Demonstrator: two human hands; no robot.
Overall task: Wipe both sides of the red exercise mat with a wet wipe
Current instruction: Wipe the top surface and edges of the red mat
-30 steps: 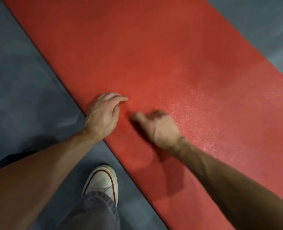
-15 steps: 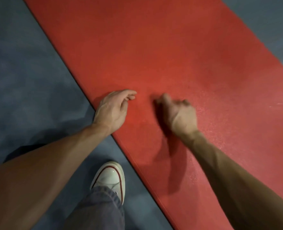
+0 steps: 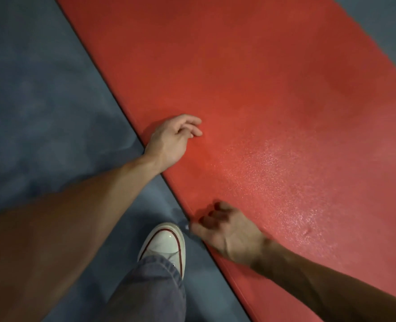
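The red exercise mat [image 3: 273,94] lies flat on the floor and runs diagonally across the view, with a damp sheen on its near right part. My left hand [image 3: 174,138] rests on the mat just inside its left edge, fingers loosely bent and holding nothing. My right hand [image 3: 227,231] is blurred at the mat's edge nearer to me, its fingers curled. A small pale scrap, the wet wipe [image 3: 187,227], shows at the thumb tip; most of it is hidden under the hand.
Blue-grey floor [image 3: 41,94] surrounds the mat on both sides. My white sneaker [image 3: 166,245] and a denim trouser leg [image 3: 150,289] stand on the floor right beside the mat's edge, close to my right hand.
My right hand swept from the middle of the mat back toward me to the mat's edge beside my shoe. My left hand stayed near the edge, and the view shifted.
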